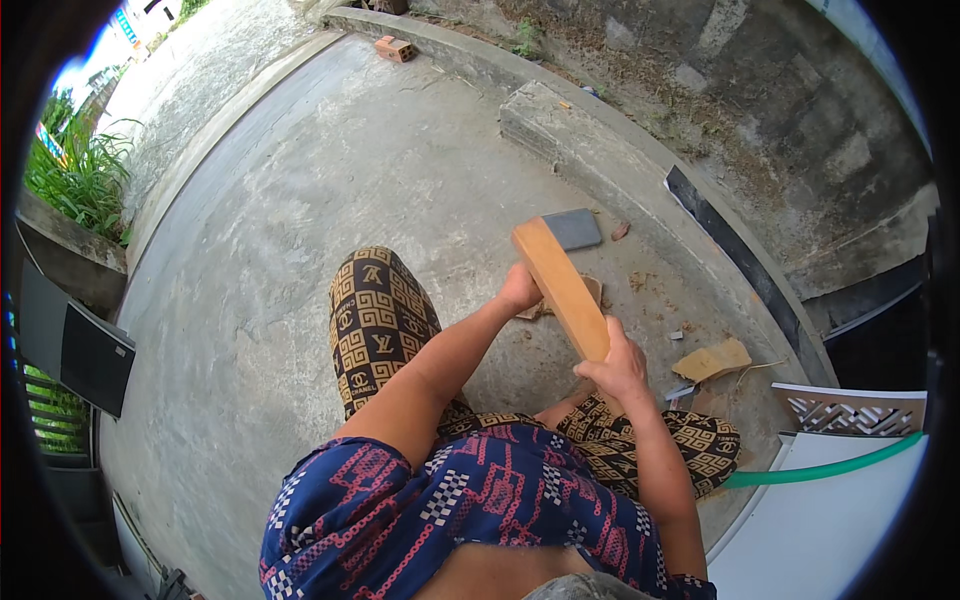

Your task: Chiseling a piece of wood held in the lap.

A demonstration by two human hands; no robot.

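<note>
A long, smooth orange-brown wooden block (560, 280) slants in front of me, its far end to the left and its near end to the right. My right hand (618, 368) is closed round the near end. At the block's left side, my left hand (520, 288) grips it with the fingers partly hidden. Just beyond the far end lies a dark grey rectangular slab (574, 229), partly covered by the block. A flat brownish piece (530, 312) shows on the floor below the block.
To the right are a rough yellowish chunk (712, 359), crumbs and a green hose (825, 468). A raised concrete ledge (600, 150) runs along the far right. One hollow brick (394, 48) sits far off, and dark panels (75, 340) stand at the left.
</note>
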